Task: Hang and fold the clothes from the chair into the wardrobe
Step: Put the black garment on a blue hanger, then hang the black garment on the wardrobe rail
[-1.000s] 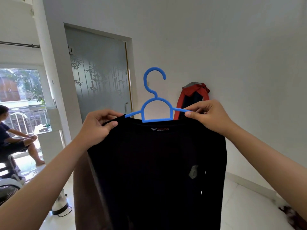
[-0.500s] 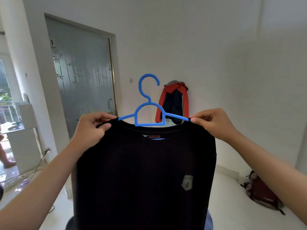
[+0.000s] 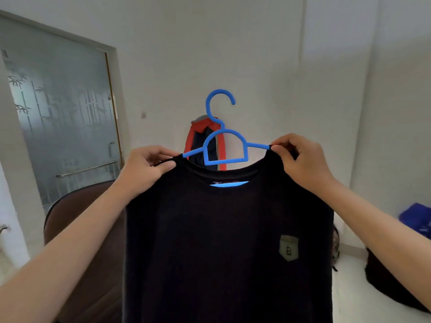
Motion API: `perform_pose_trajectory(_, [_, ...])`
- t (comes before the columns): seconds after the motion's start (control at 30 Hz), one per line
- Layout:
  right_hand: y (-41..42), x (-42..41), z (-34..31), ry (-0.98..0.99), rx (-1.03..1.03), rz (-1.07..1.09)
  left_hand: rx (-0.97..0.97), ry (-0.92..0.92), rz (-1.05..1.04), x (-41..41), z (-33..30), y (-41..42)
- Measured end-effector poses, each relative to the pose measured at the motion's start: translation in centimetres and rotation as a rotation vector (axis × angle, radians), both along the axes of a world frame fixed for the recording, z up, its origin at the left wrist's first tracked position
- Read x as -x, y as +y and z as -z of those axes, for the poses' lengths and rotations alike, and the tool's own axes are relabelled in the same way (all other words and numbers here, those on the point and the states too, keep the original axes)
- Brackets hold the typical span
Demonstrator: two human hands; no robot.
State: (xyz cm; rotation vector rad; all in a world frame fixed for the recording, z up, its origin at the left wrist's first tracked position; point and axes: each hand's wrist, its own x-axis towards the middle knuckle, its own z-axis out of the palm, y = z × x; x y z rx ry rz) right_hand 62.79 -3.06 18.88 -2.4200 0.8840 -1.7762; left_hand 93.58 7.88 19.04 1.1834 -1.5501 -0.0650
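Observation:
A black shirt [image 3: 221, 241] with a small grey chest patch hangs on a blue plastic hanger [image 3: 224, 145], held up in front of me. My left hand [image 3: 147, 166] pinches the shirt's left shoulder over the hanger arm. My right hand [image 3: 300, 157] pinches the right shoulder at the hanger's other arm. The hanger's hook points up, free of any rail. A brown chair back [image 3: 77, 220] shows behind my left forearm. No wardrobe is in view.
A frosted glass door [image 3: 60, 122] with a bamboo pattern stands at left. A red and navy jacket [image 3: 200, 145] hangs on the white wall behind the hanger. A dark bag [image 3: 384, 283] lies on the floor at right, with something blue [image 3: 417, 220] above it.
The view has swung right: the window and the seated person left the frame, and the chair back came into view. Both hands keep the same hold on the shirt and hanger.

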Motion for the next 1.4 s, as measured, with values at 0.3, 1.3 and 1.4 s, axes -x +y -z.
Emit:
perform_pose_trajectory(0.3, [4.3, 21.7, 0.0, -0.064, -0.086, 0.131, 0.019, 0.082, 0.308, 19.4, -1.1, -5.4])
perform_pose_trajectory(1.3, [8.0, 71.6, -1.7, -0.469, 0.109, 1.211, 0.311, 0.033, 0.877, 78.9, -3.0, -17.7])
perform_pose_trajectory(1.4, [6.1, 75.5, -3.1, -0.536, 0.138, 1.226, 0.281, 0.050, 0.922, 83.8, -5.1, -20.5])
